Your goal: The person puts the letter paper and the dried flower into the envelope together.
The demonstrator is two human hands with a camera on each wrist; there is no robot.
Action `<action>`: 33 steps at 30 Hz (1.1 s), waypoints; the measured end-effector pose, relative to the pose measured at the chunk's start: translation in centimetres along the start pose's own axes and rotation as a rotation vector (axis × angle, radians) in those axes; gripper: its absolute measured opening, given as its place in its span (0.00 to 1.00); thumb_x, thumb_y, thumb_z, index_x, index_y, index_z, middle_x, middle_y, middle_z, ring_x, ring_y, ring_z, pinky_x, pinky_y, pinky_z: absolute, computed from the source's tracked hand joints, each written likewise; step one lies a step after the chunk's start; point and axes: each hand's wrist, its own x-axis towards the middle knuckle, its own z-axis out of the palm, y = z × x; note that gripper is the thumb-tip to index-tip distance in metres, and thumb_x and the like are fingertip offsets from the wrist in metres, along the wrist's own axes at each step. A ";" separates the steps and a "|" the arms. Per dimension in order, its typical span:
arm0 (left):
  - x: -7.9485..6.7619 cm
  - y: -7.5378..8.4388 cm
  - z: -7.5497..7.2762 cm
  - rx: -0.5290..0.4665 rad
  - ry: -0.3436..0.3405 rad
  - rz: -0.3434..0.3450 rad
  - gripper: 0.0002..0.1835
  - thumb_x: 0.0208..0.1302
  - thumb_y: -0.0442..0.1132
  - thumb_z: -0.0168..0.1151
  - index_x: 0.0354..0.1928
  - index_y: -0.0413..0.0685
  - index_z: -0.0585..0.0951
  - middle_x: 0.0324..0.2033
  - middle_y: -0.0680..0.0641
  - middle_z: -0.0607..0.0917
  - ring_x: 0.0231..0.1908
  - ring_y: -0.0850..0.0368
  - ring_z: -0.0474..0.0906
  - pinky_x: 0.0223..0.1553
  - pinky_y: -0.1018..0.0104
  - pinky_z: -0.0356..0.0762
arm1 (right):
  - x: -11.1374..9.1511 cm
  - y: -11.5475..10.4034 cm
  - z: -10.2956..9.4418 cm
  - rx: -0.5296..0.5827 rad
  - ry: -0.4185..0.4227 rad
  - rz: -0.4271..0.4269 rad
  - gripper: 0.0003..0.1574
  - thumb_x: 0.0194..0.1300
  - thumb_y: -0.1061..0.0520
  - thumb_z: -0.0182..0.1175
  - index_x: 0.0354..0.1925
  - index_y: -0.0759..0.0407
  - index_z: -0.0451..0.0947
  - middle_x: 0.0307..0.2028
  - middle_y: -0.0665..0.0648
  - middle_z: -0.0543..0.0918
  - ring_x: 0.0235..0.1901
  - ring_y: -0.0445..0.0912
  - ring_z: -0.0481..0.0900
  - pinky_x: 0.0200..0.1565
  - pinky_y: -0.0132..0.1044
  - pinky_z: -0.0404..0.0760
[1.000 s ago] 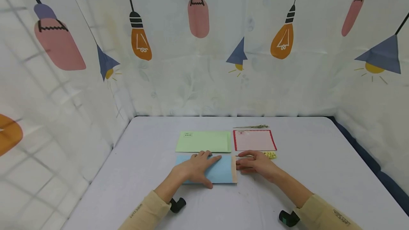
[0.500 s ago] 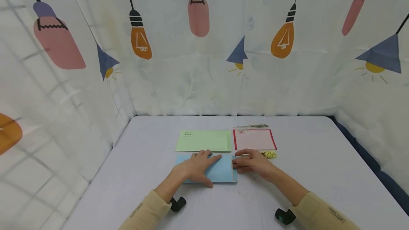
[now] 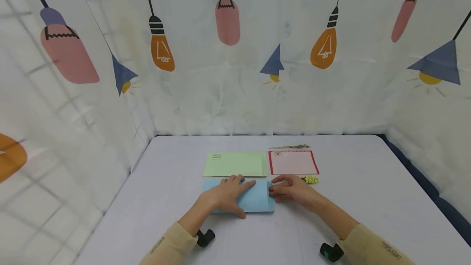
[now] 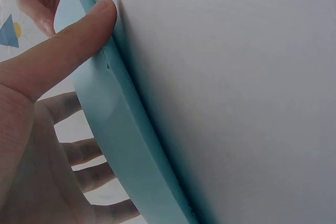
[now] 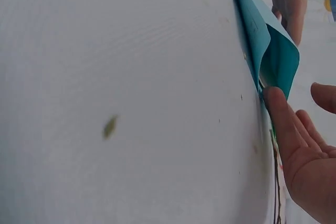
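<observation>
A light blue envelope [image 3: 259,201] lies on the white table. My left hand [image 3: 226,196] rests spread on top of it, thumb at its front edge; the left wrist view shows the envelope [image 4: 126,135] beneath the extended thumb. At the envelope's right end is my right hand [image 3: 290,188], fingertips right at the mouth. In the right wrist view the envelope's end [image 5: 283,56] gapes with a flap raised, and the right hand [image 5: 304,150] reaches to it with a nearly straight finger, the thumb apart. Whatever lies inside the envelope is mostly hidden.
Behind the blue envelope lies a green envelope [image 3: 235,165], with a red-bordered pink card [image 3: 294,163] to its right. A dried sprig [image 3: 296,147] lies at the back. Small yellow flowers [image 3: 311,180] sit just beyond the right hand. Patterned cloth walls [image 3: 220,93] surround the table.
The tan strip at the blue envelope's right end has slid leftward out of sight, leaving the blue flap showing. My right hand moved slightly left with it; the left hand stayed put.
</observation>
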 end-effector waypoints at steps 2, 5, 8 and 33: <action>-0.1 -0.1 0.0 0.003 0.006 0.005 0.55 0.53 0.63 0.77 0.80 0.64 0.61 0.70 0.46 0.66 0.69 0.48 0.62 0.67 0.44 0.63 | -0.2 0.0 -0.3 -0.008 -0.002 0.003 0.30 0.73 0.58 0.64 0.63 0.76 0.68 0.52 0.68 0.85 0.51 0.58 0.86 0.52 0.46 0.83; -0.2 -0.1 0.1 0.000 0.007 0.009 0.55 0.54 0.62 0.77 0.80 0.64 0.60 0.70 0.46 0.66 0.69 0.48 0.62 0.67 0.44 0.63 | -0.6 -0.1 -1.0 -0.029 -0.001 0.008 0.30 0.73 0.57 0.64 0.62 0.75 0.69 0.51 0.68 0.85 0.50 0.58 0.86 0.52 0.46 0.83; -0.3 0.0 0.1 -0.003 0.005 0.011 0.55 0.54 0.61 0.78 0.81 0.63 0.60 0.71 0.45 0.65 0.70 0.47 0.61 0.68 0.43 0.61 | -1.2 -0.2 -2.0 -0.053 -0.002 0.005 0.30 0.74 0.56 0.63 0.63 0.76 0.69 0.51 0.69 0.85 0.49 0.58 0.85 0.52 0.45 0.84; -0.1 0.4 0.0 0.041 0.009 -0.002 0.54 0.54 0.60 0.78 0.80 0.62 0.61 0.70 0.46 0.66 0.69 0.48 0.62 0.67 0.42 0.62 | -5.2 -1.7 -10.4 -0.238 0.142 -0.010 0.31 0.80 0.53 0.56 0.65 0.78 0.66 0.54 0.70 0.80 0.50 0.57 0.83 0.50 0.40 0.84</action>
